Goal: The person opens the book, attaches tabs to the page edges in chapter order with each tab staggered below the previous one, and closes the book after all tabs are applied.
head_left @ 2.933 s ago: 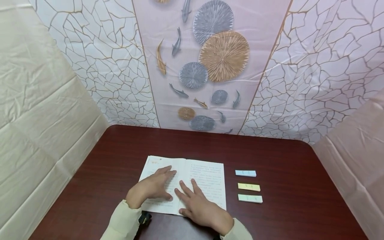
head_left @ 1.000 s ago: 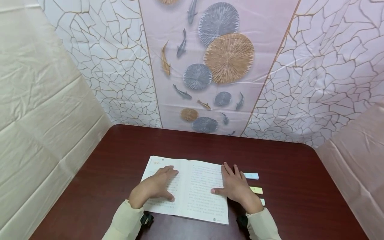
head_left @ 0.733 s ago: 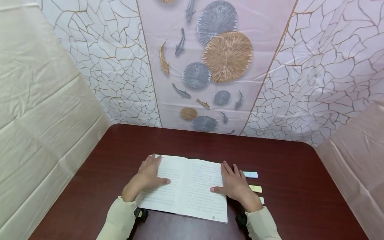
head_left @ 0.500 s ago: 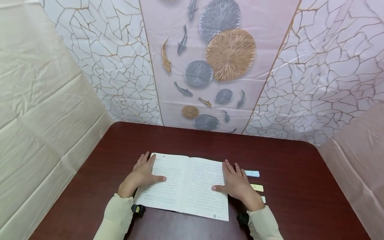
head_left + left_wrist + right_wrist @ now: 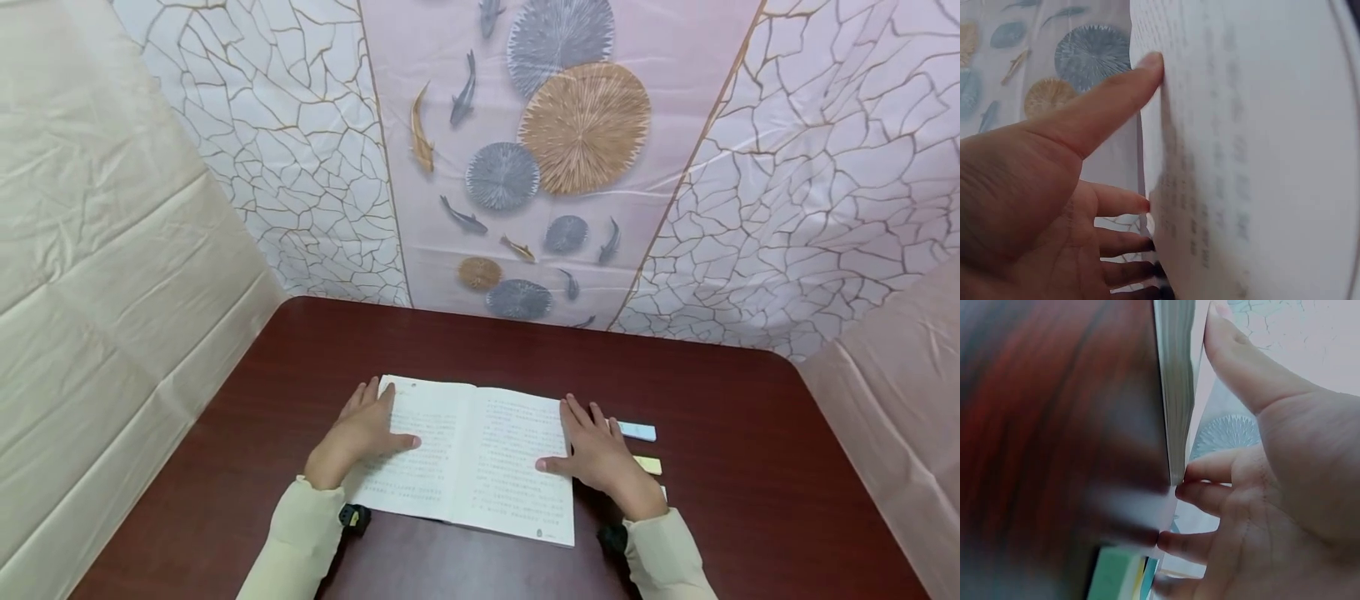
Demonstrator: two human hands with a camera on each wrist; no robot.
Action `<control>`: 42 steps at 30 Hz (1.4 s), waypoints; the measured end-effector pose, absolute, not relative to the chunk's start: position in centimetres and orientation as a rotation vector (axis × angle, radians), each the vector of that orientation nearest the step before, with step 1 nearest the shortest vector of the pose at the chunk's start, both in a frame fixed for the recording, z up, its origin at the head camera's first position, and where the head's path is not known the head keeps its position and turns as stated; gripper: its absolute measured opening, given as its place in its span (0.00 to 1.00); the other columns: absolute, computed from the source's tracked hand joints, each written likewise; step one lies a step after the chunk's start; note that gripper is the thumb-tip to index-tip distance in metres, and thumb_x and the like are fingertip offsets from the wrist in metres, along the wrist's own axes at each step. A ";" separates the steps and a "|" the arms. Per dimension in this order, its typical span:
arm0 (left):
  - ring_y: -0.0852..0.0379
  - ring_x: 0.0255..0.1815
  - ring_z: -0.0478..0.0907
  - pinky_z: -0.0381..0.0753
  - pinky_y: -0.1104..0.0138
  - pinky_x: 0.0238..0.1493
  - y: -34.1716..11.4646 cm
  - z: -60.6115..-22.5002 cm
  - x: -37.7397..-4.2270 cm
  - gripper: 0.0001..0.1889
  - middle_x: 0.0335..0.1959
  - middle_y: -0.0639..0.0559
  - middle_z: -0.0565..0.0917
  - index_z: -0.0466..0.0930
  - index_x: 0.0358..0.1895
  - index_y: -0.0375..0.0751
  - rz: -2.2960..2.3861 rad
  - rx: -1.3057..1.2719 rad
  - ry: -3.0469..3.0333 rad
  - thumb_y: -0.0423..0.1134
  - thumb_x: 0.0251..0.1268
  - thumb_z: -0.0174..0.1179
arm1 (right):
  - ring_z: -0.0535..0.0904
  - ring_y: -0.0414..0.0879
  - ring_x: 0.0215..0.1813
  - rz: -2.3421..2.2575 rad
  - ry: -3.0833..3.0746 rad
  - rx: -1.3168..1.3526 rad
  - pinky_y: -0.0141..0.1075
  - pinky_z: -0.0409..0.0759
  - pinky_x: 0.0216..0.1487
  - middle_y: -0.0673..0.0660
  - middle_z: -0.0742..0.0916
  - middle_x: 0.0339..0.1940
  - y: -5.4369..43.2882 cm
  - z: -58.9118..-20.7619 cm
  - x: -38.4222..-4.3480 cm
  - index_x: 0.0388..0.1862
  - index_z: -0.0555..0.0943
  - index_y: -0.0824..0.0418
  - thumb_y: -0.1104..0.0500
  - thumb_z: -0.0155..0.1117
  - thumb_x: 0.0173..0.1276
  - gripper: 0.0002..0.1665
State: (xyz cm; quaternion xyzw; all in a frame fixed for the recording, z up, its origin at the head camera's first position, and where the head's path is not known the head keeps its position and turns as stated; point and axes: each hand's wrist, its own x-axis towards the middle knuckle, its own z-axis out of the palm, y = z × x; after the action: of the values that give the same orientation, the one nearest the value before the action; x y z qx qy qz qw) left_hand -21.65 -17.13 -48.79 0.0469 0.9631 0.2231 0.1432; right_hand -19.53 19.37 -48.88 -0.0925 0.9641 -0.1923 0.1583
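Note:
An open book [image 5: 450, 492] with printed text lies on the dark red table, both pages showing. My left hand [image 5: 360, 435] rests at the left page's outer edge, its fingers spread and straight. In the left wrist view, that thumb [image 5: 1110, 103] touches the page while the other fingertips reach the edge. At the opposite side my right hand [image 5: 603, 454] lies along the right page's outer edge, thumb over the paper. The right wrist view shows the book's thick page block [image 5: 1175, 387] edge-on, with fingertips right at its corner and on the tabletop.
Just right of my right hand are a blue paper strip [image 5: 637, 431], a yellow strip [image 5: 648, 464] and a mostly hidden green strip [image 5: 1112, 572]. The table [image 5: 337, 342] ends at a patterned cloth backdrop [image 5: 510, 250]. Cream cloth [image 5: 112, 292] hangs on the left side.
My right hand has moved right from the book's middle to its outer edge, now partly covering the strips. My left hand has slid left from the page to its outer edge.

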 end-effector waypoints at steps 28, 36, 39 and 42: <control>0.26 0.83 0.52 0.61 0.27 0.71 -3.9 -47.6 -14.7 0.56 0.84 0.34 0.59 0.66 0.81 0.43 0.316 0.686 2.772 0.68 0.52 0.77 | 0.42 0.77 0.84 -0.525 2.744 -0.287 0.72 0.43 0.79 0.69 0.54 0.87 20.5 -48.2 -19.4 0.86 0.54 0.67 0.36 0.77 0.63 0.67; 0.26 0.83 0.53 0.61 0.27 0.71 -3.6 -48.1 -15.2 0.57 0.83 0.35 0.60 0.65 0.81 0.43 0.334 0.681 2.768 0.68 0.50 0.78 | 0.48 0.82 0.81 -0.623 2.832 -0.411 0.76 0.53 0.74 0.79 0.59 0.82 23.7 -46.7 -19.4 0.81 0.62 0.72 0.47 0.75 0.71 0.52; 0.25 0.82 0.54 0.62 0.27 0.70 -3.7 -48.3 -15.2 0.58 0.83 0.35 0.61 0.65 0.81 0.44 0.324 0.685 2.780 0.69 0.50 0.77 | 0.53 0.82 0.79 -0.683 2.870 -0.376 0.74 0.60 0.72 0.80 0.62 0.80 25.7 -46.3 -19.7 0.79 0.65 0.73 0.53 0.72 0.74 0.45; 0.24 0.81 0.56 0.62 0.27 0.70 -4.0 -48.5 -15.2 0.58 0.82 0.34 0.62 0.66 0.80 0.43 0.323 0.687 2.786 0.69 0.49 0.78 | 0.60 0.81 0.76 -0.707 2.897 -0.346 0.72 0.67 0.68 0.80 0.67 0.77 27.5 -46.1 -20.0 0.77 0.68 0.74 0.59 0.70 0.75 0.38</control>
State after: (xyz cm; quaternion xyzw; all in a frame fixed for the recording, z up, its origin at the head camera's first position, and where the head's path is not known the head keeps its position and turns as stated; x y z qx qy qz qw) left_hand -15.20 -4.01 -48.47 0.2362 0.9570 0.1109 0.1267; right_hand -19.97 27.51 -46.13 -0.1148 0.9627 -0.2348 0.0699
